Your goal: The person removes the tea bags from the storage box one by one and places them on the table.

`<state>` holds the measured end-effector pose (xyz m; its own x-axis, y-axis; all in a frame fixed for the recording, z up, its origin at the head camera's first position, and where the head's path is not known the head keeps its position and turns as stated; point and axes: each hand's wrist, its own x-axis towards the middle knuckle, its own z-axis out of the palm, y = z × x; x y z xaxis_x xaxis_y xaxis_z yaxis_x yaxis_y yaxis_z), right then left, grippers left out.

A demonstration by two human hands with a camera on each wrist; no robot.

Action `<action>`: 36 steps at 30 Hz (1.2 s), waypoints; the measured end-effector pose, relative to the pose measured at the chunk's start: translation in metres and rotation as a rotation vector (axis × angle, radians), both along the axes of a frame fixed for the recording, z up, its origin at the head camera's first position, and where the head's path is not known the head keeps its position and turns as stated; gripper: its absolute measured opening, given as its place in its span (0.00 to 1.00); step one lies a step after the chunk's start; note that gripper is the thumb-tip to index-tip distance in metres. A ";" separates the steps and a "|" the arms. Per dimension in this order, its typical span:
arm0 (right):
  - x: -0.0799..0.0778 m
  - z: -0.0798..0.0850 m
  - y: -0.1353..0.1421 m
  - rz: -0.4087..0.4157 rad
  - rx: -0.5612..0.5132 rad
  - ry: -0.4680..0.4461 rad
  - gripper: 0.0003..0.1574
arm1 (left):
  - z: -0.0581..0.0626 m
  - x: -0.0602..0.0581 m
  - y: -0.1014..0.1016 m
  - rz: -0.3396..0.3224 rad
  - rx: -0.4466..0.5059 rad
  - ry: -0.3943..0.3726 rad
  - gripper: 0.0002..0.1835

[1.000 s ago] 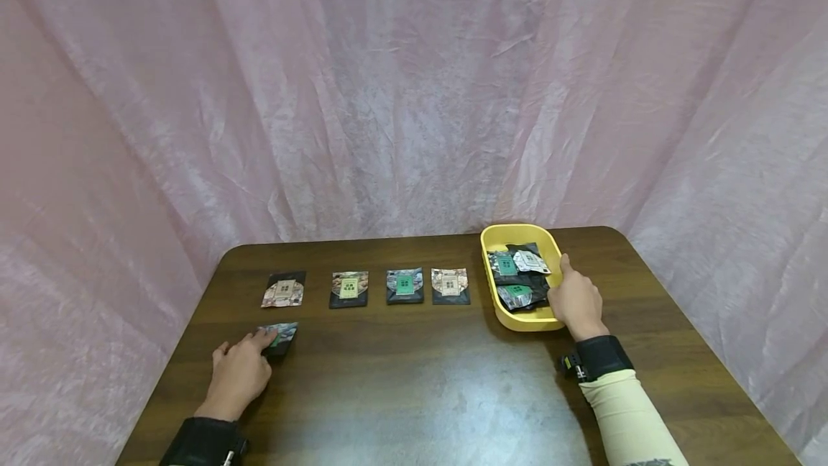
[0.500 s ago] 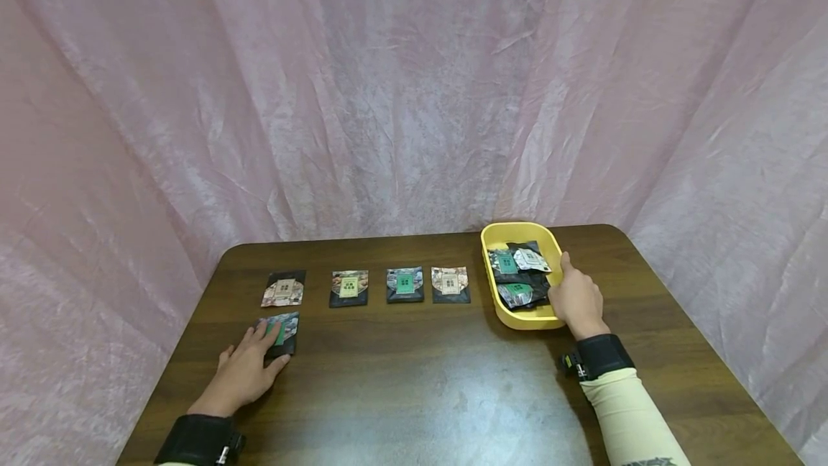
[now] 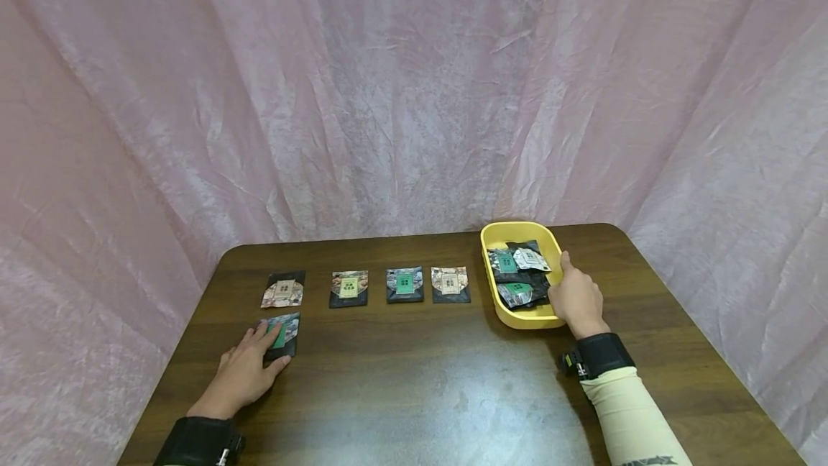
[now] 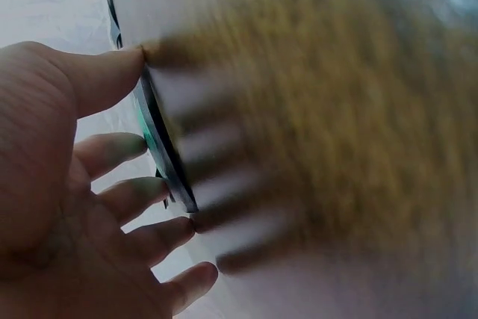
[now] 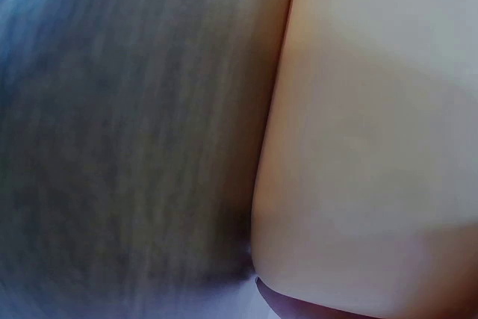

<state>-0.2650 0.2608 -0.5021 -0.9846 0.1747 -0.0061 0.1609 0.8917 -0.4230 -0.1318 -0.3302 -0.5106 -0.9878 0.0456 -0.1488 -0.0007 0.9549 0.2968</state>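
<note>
My left hand (image 3: 241, 374) rests with its fingers spread on a small dark packet (image 3: 290, 328) with a green label, flat on the table's left side. In the left wrist view the fingertips meet that packet, seen edge-on, with the thumb at its near end. My right hand (image 3: 576, 298) grips the right rim of a yellow plastic basket (image 3: 527, 321), thumb along the outside. Several dark packets with green or white labels lie in the basket. The right wrist view is filled by blurred skin and wood, so its fingers are hidden there.
A row of packets lies across the table (image 3: 414, 380): one with a beige label (image 3: 282, 290), a yellow-green one (image 3: 348, 289), a green one (image 3: 405, 285) and a pale one (image 3: 451, 285) beside the basket. Pink curtains (image 3: 414, 92) hang behind the table's far edge.
My left hand's fingers have spread over the green-labelled packet, which now lies flatter and shows more of its face. My right hand stays on the basket.
</note>
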 end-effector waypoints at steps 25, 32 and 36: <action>0.000 -0.002 -0.002 -0.001 -0.004 0.017 0.53 | 0.077 -0.041 0.153 -0.403 0.090 0.302 0.36; 0.000 -0.002 -0.001 -0.002 0.005 0.042 0.52 | 0.091 -0.062 0.214 -0.594 0.129 0.297 0.32; -0.001 -0.003 0.000 -0.001 0.007 0.045 0.52 | 0.093 -0.078 0.247 -0.673 0.131 0.308 0.31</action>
<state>-0.2660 0.2609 -0.5048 -0.9836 0.1759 0.0395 0.1430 0.8945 -0.4235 -0.2095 -0.0835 -0.4176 -0.7365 0.6526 0.1779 0.6722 0.6768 0.3001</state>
